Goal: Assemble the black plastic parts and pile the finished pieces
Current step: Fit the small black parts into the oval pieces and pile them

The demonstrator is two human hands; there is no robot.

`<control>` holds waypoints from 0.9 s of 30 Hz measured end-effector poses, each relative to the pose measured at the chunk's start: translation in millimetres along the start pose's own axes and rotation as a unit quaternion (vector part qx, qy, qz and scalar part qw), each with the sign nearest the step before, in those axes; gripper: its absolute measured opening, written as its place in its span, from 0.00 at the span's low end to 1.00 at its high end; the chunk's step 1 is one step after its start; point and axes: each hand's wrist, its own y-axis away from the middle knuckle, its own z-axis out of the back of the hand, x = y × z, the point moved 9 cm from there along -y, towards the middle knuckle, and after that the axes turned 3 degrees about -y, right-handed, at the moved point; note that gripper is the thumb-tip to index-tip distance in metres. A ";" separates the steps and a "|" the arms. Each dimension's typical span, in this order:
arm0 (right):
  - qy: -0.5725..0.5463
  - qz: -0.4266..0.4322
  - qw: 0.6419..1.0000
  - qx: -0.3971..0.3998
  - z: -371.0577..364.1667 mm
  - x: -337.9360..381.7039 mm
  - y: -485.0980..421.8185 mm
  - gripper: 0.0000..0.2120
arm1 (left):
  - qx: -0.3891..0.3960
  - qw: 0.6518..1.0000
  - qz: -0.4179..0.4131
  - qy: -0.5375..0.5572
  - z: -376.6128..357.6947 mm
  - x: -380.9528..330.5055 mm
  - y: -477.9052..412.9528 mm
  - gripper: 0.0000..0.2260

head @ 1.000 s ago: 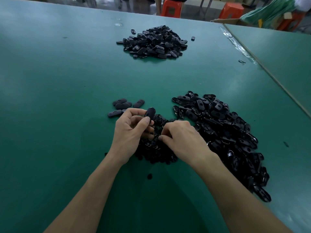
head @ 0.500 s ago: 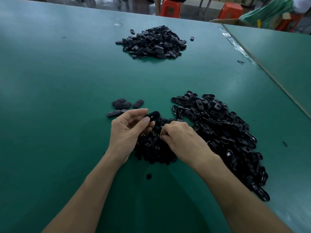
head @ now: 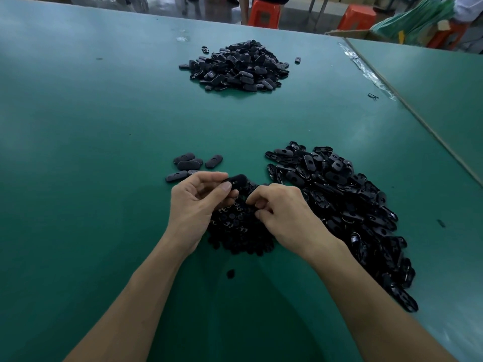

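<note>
My left hand (head: 194, 205) pinches a black oval plastic piece (head: 236, 180) between thumb and fingers, held flat above the table. My right hand (head: 282, 216) is curled with its fingertips down in a heap of small round black parts (head: 235, 231); what it grips is hidden. A long pile of shiny black oval shells (head: 347, 205) spreads to the right of my hands. Several matte oval pieces (head: 188, 164) lie in a small group just beyond my left hand. A big pile of black pieces (head: 237, 66) sits far across the green table (head: 91, 152).
One small black part (head: 230, 273) lies alone between my forearms. A second green table (head: 439, 95) joins on the right along a taped seam. Orange stools (head: 264, 14) and a cardboard box stand past the far edge.
The piece in my left hand has tipped from upright to lying flat. My right hand has shifted slightly and stays in the heap of small parts.
</note>
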 end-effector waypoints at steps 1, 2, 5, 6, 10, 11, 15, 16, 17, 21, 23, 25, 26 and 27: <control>-0.003 0.000 1.000 0.001 0.7 0.9 0.3 0.15 | 0.000 1.000 0.002 0.000 0.2 0.3 -0.1 0.05; -0.005 0.001 1.000 0.004 1.2 1.9 0.6 0.16 | -0.001 1.000 0.003 0.000 0.2 0.5 -0.3 0.05; -0.006 0.004 1.000 0.008 2.8 4.0 1.2 0.16 | -0.004 1.000 0.003 -0.004 0.4 1.2 -1.3 0.05; -0.005 0.004 1.000 0.009 3.2 4.0 1.5 0.16 | -0.006 1.000 0.001 -0.005 0.8 1.4 -1.8 0.05; -0.014 -0.001 1.000 0.014 4.8 4.3 3.7 0.17 | -0.018 1.000 0.001 -0.006 4.3 1.9 -2.3 0.05; -0.021 0.002 1.000 0.017 5.2 5.3 4.3 0.16 | -0.020 1.000 0.001 -0.007 4.8 2.1 -2.5 0.05; -0.057 0.002 0.998 0.029 3.7 6.8 3.9 0.14 | -0.022 1.000 -0.004 -0.019 4.1 1.1 -1.6 0.05; -0.062 -0.002 0.998 0.030 2.8 5.9 3.2 0.13 | -0.022 1.000 -0.005 -0.022 4.0 0.8 -1.1 0.05; -0.065 -0.006 0.997 0.030 1.9 4.8 2.6 0.11 | -0.022 0.999 -0.005 -0.023 3.8 0.5 -0.5 0.05; -0.077 -0.016 0.997 0.016 2.0 -0.9 1.9 0.07 | -0.024 1.000 0.000 -0.019 2.1 0.7 0.6 0.06; -0.086 -0.016 0.996 -0.004 5.1 -1.7 1.9 0.07 | -0.024 1.000 0.001 -0.019 2.1 0.6 0.5 0.06; -0.104 -0.009 0.994 -0.028 9.3 0.7 1.2 0.08 | -0.022 1.000 -0.001 -0.023 1.7 0.1 0.4 0.06; -0.119 -0.002 0.992 -0.039 11.2 3.2 0.7 0.09 | -0.020 0.999 -0.002 -0.026 1.3 -0.3 0.6 0.05; -0.138 0.007 0.989 -0.048 12.8 6.4 0.4 0.10 | -0.020 0.999 -0.004 -0.030 1.0 -0.8 0.7 0.05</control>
